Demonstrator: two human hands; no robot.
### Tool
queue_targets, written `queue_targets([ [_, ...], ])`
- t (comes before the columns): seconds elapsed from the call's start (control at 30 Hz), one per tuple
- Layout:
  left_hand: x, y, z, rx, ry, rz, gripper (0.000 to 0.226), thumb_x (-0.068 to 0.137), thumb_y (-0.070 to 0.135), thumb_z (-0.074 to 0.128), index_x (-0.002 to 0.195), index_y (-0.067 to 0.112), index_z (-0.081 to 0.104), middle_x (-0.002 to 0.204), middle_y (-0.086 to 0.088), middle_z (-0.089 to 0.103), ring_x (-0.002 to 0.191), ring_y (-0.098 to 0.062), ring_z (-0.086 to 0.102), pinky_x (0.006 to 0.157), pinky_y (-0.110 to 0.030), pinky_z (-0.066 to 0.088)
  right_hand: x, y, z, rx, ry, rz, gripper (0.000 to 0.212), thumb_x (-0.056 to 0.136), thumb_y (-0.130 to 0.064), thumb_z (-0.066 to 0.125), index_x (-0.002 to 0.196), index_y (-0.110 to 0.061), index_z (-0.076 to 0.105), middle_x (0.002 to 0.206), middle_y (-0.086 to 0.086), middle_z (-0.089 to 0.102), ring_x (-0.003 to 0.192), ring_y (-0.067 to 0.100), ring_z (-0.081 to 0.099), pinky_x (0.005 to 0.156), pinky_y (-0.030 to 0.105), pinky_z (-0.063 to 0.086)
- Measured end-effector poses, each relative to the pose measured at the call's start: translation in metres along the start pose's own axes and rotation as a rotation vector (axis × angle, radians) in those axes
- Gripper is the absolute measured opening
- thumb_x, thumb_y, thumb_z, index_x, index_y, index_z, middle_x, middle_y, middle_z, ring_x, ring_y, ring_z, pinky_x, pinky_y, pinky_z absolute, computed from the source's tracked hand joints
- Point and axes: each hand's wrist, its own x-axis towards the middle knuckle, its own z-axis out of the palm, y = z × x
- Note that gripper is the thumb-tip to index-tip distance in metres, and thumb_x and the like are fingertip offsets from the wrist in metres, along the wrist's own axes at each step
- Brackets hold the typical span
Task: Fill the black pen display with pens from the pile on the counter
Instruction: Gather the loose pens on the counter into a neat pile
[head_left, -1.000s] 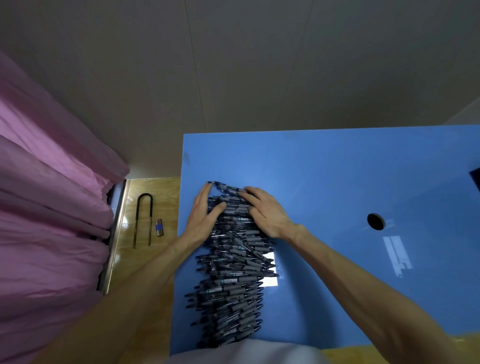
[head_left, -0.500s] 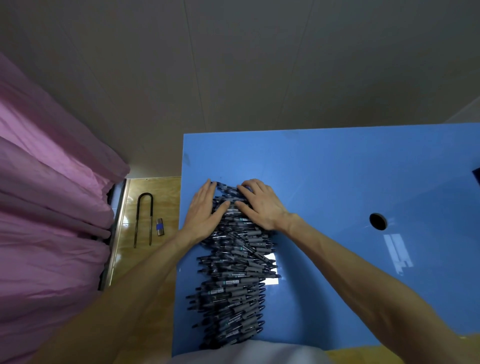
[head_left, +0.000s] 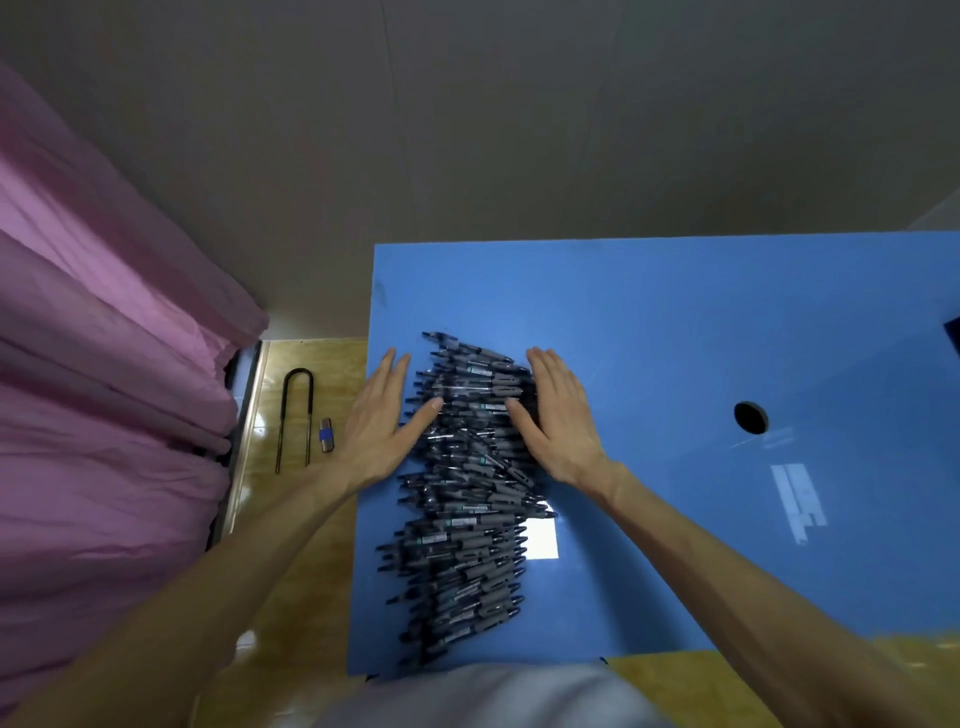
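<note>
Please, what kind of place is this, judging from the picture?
Probably a plain workroom or stockroom, not a home. A glossy blue counter with a round cable hole bears a big pile of dark grey pens; pink fabric hangs beside it, above a tiled yellow floor.

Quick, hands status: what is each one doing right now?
Left hand: open, fingers straight, flat against the left side of the pen pile.
Right hand: open, fingers straight, flat against the pile's right side.

No legible text, the labels on the pens (head_left: 462, 499) too small.
</note>
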Motion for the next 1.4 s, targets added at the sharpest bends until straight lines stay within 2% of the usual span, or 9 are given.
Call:
queue_targets([
  [0.2,-0.051,-0.016,0.019,0.14,0.003,0.012,0.101,0.093,0.079,0.033,0.163,0.019,-0.008,0.17,0.003,-0.017,0.156,-0.012,-0.013,0.128,-0.039,0.001,-0.058,-0.004,0.023,-0.034,0.007,0.05,0.076,0.103,-0.063,0.017,0.162,-0.014,0.018,0.17,0.004,0.013,0.157,0.021,0.005,0.127,0.05,0.008],
  [0.4,-0.101,-0.011,0.025,0.193,-0.051,0.168,0.118,0.083,0.089,0.042,0.162,0.021,-0.014,0.169,0.003,-0.021,0.153,-0.011,-0.017,0.125,-0.037,-0.005,-0.097,-0.022,0.01,-0.061,0.15,0.012,0.072,0.104,-0.061,0.021,0.16,-0.015,0.025,0.168,0.004,0.02,0.157,0.021,0.009,0.126,0.052,0.007],
  [0.47,-0.118,-0.013,0.029,0.248,-0.094,0.223,0.13,0.074,0.096,0.045,0.161,0.022,-0.016,0.168,0.002,-0.024,0.154,-0.015,-0.019,0.126,-0.04,-0.005,-0.116,-0.028,0.009,-0.115,0.168,-0.041,0.073,0.104,-0.059,0.031,0.159,-0.011,0.027,0.168,0.006,0.021,0.157,0.023,0.009,0.125,0.055,0.01],
  [0.6,-0.149,-0.016,0.048,0.371,-0.118,0.367,0.144,0.063,0.103,0.045,0.161,0.017,-0.016,0.167,-0.003,-0.026,0.155,-0.021,-0.022,0.127,-0.048,-0.006,-0.171,-0.04,0.029,-0.262,0.084,-0.273,0.088,0.095,-0.061,0.056,0.16,-0.009,0.027,0.169,0.009,0.014,0.158,0.028,0.006,0.125,0.058,0.01],
  [0.73,-0.166,-0.022,0.063,0.463,-0.141,0.409,0.146,0.062,0.105,0.039,0.16,0.012,-0.016,0.167,-0.008,-0.026,0.155,-0.025,-0.023,0.126,-0.05,-0.008,-0.202,-0.042,0.048,-0.453,-0.076,-0.331,0.099,0.09,-0.074,0.049,0.162,-0.013,0.02,0.17,0.011,0.006,0.158,0.03,0.0,0.125,0.059,0.009],
  [0.9,-0.169,-0.019,0.067,0.476,-0.166,0.399,0.141,0.067,0.098,0.042,0.16,0.011,-0.018,0.166,-0.009,-0.029,0.155,-0.026,-0.022,0.127,-0.048,-0.006,-0.197,-0.053,0.049,-0.553,-0.121,-0.316,0.089,0.093,-0.067,0.046,0.16,-0.012,0.027,0.17,0.013,0.011,0.157,0.031,0.001,0.125,0.057,0.013],
  [1.13,-0.162,-0.02,0.06,0.409,-0.138,0.281,0.143,0.067,0.089,0.059,0.16,0.012,-0.016,0.169,-0.007,-0.016,0.157,-0.024,-0.008,0.128,-0.041,0.003,-0.178,-0.074,0.048,-0.584,-0.175,-0.315,0.091,0.079,-0.054,0.059,0.154,-0.006,0.037,0.159,0.017,0.035,0.151,0.037,0.026,0.121,0.053,0.028],
  [1.27,-0.156,-0.014,0.059,0.393,-0.051,0.207,0.133,0.071,0.076,0.065,0.161,0.01,-0.007,0.17,-0.009,-0.006,0.157,-0.027,-0.001,0.128,-0.044,0.011,-0.164,-0.079,0.045,-0.64,-0.144,-0.172,0.11,0.073,-0.055,0.07,0.158,-0.003,0.025,0.166,0.021,0.018,0.155,0.04,0.013,0.123,0.057,0.019],
  [1.4,-0.145,-0.015,0.054,0.282,-0.083,0.086,0.148,0.063,0.077,0.076,0.16,0.01,-0.013,0.169,-0.01,-0.016,0.156,-0.026,-0.013,0.128,-0.046,0.008,-0.157,-0.081,0.043,-0.568,-0.165,-0.058,0.112,0.074,-0.054,0.064,0.161,-0.006,0.012,0.168,0.021,0.004,0.156,0.04,-0.002,0.124,0.061,0.007],
])
